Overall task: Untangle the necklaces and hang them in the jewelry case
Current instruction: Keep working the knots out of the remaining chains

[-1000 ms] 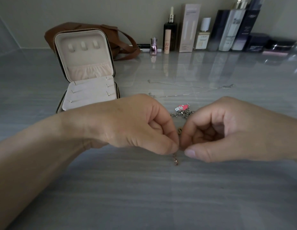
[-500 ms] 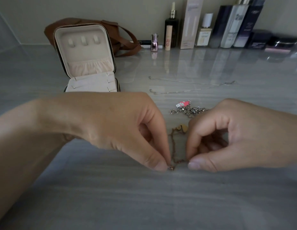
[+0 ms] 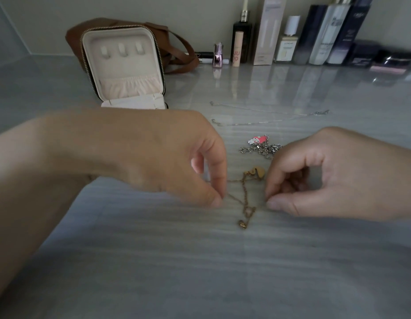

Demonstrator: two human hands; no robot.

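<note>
Forearm and left hand reach in from the left edge, thumb and forefinger pinching one strand of the gold necklace, which lies on the table in the gap between the hands. The right hand mirrors it, curled and pinching the other strand. The jewelry case stands open behind the left wrist.

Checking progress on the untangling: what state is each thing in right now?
Jewelry case: open, lid upright, hooks bare.
Gold necklace: tangled on the table, pinched at both sides.
Left hand: pinches the gold necklace.
Right hand: pinches the gold necklace.
Charm necklace: heaped on the table.
Thin silver chain: laid out straight.
</note>
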